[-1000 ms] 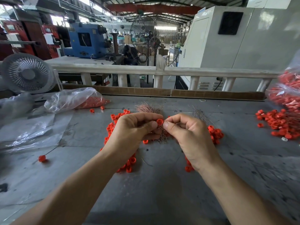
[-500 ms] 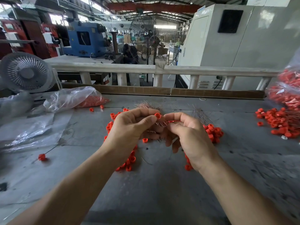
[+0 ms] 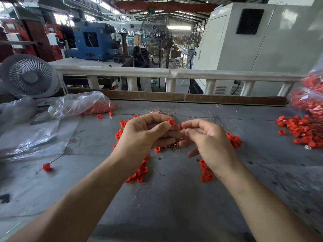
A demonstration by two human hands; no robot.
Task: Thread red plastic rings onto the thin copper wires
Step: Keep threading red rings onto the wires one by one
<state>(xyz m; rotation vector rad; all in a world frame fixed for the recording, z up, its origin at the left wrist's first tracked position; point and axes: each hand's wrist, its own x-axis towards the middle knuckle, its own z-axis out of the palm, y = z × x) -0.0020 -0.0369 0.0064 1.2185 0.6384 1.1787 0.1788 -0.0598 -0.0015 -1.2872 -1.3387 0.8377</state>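
Grey, scuffed worktable (image 3: 167, 203) fills most of what is in front of the person, with a pale railing (image 3: 174, 74) along its far edge. Beyond that stand a big off-white machine cabinet (image 3: 262, 41) on the right and a blue machine (image 3: 90, 41) on the left; whatever labels they carry are too small to read. A white desk fan (image 3: 28, 75) sits at the table's far left, beside a crumpled clear plastic bag (image 3: 78, 103) with red pieces inside.

Loose red plastic rings lie in heaps: one large pile (image 3: 300, 130) far right, a scatter under the left wrist (image 3: 139, 172), another by the right hand (image 3: 234, 140). A bundle of thin copper wires (image 3: 160, 111) lies on the table just behind the hands, more strands showing below the left fingers.

Both forearms reach in from the bottom. The left hand (image 3: 145, 135) is curled, thumb and forefinger pinching a single red ring (image 3: 171, 122) held up above the table. The right hand (image 3: 209, 142) is close beside it, fingers loosely bent and spread, fingertips near the left hand's fingers; whether it has a wire between them I cannot tell.

At far left, one red ring already on a wire (image 3: 46, 167) lies alone.
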